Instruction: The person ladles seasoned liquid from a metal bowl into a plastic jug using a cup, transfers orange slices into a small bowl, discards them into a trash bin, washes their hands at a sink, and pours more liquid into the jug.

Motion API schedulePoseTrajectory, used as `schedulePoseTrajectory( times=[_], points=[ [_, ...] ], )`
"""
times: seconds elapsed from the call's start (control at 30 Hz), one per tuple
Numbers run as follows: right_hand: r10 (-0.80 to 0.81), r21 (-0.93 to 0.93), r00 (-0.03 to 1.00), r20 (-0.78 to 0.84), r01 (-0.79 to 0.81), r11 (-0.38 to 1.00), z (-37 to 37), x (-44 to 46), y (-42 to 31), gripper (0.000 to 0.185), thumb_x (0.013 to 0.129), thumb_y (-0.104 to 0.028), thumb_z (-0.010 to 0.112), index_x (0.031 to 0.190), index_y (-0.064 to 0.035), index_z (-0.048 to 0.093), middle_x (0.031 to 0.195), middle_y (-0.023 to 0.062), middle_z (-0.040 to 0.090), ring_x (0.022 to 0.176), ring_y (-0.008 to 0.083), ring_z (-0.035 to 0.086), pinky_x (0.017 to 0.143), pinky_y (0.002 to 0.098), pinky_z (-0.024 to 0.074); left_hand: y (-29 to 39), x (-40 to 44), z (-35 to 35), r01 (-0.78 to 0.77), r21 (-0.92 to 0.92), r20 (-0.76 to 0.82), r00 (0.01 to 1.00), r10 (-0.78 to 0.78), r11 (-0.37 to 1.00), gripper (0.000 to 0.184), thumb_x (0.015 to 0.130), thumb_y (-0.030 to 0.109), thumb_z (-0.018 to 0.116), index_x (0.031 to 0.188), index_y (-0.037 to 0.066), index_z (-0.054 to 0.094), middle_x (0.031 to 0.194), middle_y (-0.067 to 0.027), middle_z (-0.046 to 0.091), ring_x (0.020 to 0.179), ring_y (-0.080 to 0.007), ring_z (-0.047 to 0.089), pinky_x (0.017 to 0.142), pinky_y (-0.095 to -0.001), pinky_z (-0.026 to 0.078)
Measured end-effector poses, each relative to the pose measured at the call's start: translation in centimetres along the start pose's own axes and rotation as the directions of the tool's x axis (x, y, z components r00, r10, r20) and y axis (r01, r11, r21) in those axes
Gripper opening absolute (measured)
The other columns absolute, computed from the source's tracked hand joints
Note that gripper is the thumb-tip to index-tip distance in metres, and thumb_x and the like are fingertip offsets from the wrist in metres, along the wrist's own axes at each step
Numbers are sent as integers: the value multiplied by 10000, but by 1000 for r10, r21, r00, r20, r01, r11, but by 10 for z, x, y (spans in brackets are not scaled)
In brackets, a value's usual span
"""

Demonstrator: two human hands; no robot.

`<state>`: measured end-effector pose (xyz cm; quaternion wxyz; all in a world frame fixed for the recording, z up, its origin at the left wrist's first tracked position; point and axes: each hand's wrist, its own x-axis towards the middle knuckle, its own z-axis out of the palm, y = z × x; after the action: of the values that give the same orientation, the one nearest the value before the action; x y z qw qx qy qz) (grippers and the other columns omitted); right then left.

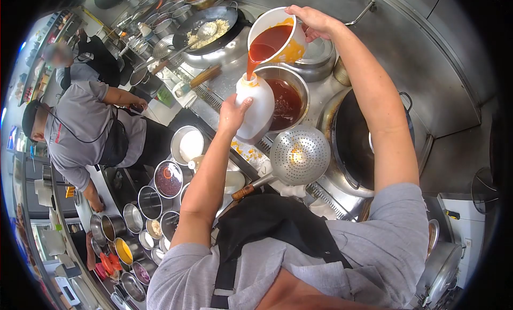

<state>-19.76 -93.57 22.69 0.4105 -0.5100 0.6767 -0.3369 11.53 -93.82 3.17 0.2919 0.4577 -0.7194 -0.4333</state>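
Note:
My right hand (312, 22) grips the rim of a white tub (291, 47), tilted, with red-orange sauce inside. The sauce runs in a stream into the mouth of a white plastic jug (255, 109). My left hand (234, 113) is wrapped round the jug near its neck and holds it upright. Behind the jug stands a metal pot (305, 99) of dark red sauce. A perforated metal strainer (300, 155) with a wooden handle lies just in front of that pot.
A large black wok (355, 144) sits at the right. Another wok (222, 22) holds food and a ladle at the back. Metal bowls of ingredients, one with yellow liquid (124, 251), stand at the lower left. A co-worker (88, 123) in grey leans there; another person (96, 61) stands behind.

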Motion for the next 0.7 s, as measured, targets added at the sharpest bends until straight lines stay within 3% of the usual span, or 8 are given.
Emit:
schedulePoseTrajectory(
  times=[0.03, 0.17, 0.23, 0.47, 0.7],
  points=[
    [-2, -9, 1000, -5, 2, 1000, 0, 0, 0, 601, 913, -571, 416, 1201, -73, 591, 983, 91, 602, 718, 180, 471, 642, 341, 444, -1, 0, 1, -35, 0, -15, 999, 35, 999, 410, 877, 359, 717, 998, -27, 652, 746, -52, 639, 629, -122, 538, 608, -309, 465],
    [-36, -55, 998, -45, 33, 998, -1, 4, 1, 610, 916, -582, 404, 1221, -89, 596, 952, 90, 612, 727, 174, 490, 658, 336, 453, 2, 0, 0, -38, 6, -8, 999, 38, 999, 404, 880, 355, 714, 996, -28, 654, 743, -51, 639, 627, -121, 535, 607, -306, 464],
    [-45, -81, 998, -52, 41, 996, -2, 5, 0, 615, 915, -585, 406, 1220, -88, 600, 941, 91, 616, 733, 174, 503, 666, 335, 461, 5, 0, -2, 31, 18, 25, 999, -31, 999, 428, 850, 345, 734, 1060, -21, 660, 909, -196, 699, 790, -288, 658, 760, -401, 501],
    [-32, -169, 998, -60, 21, 985, -8, 2, -14, 627, 910, -592, 411, 1225, -89, 615, 943, 108, 639, 788, 179, 574, 685, 339, 493, 6, 0, -1, 32, -13, 20, 999, -31, 999, 422, 851, 338, 734, 1064, -19, 663, 914, -196, 700, 801, -286, 662, 765, -400, 501],
    [-36, -197, 998, -44, 27, 980, -11, -2, -21, 638, 899, -602, 418, 1224, -93, 624, 885, 95, 654, 743, 180, 594, 675, 334, 505, 8, -1, -1, 45, -13, 24, 999, -44, 999, 423, 851, 338, 733, 1068, -18, 664, 928, -203, 701, 823, -294, 669, 775, -401, 501]
  ],
)
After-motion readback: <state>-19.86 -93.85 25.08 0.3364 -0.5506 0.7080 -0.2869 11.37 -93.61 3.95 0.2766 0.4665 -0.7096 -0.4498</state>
